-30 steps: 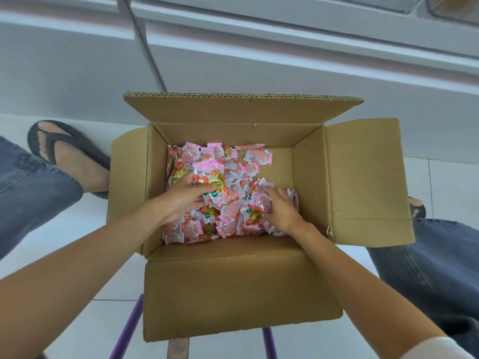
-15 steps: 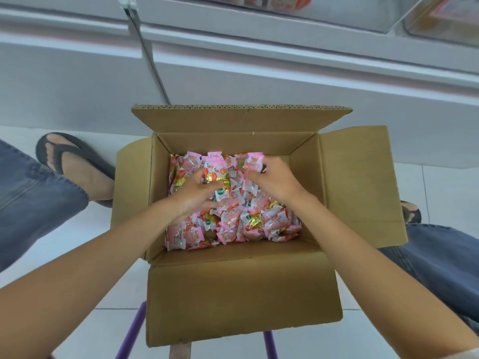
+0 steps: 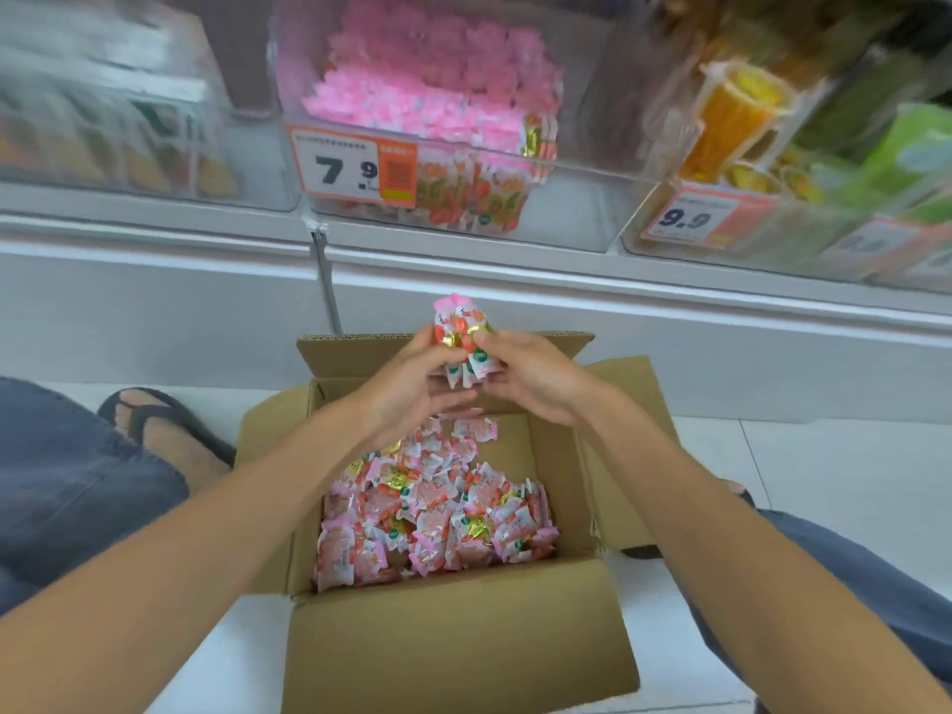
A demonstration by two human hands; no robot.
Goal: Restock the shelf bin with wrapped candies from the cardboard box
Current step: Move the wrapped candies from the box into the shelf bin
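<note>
Your left hand (image 3: 412, 391) and right hand (image 3: 538, 378) are both raised above the box (image 3: 453, 646), fingers curled around one bunch (image 3: 463, 337) of wrapped candies held between them. The left grips it from the left, the right from the right with the thumb across its front. The bunch stands upright, its pink tops poking above your fingers, in front of the box's raised far flap and below the shelf (image 3: 154, 234). It is not touching the bin (image 3: 577, 208). The rest of the candies (image 3: 438, 512) lie loose in the bottom of the box, heaped toward its near side, with bare cardboard showing at the far right corner. The box sits on the floor (image 3: 824, 481) with its flaps open. The bin is clear and sits on the shelf straight ahead. It already holds pink candies piled at the back and rows standing along the front, with a tag (image 3: 355, 167) reading 7.9 on its front left. The bins on either side of it are blurred. Your foot in a sandal (image 3: 149, 420) rests on the floor left of the box.
</note>
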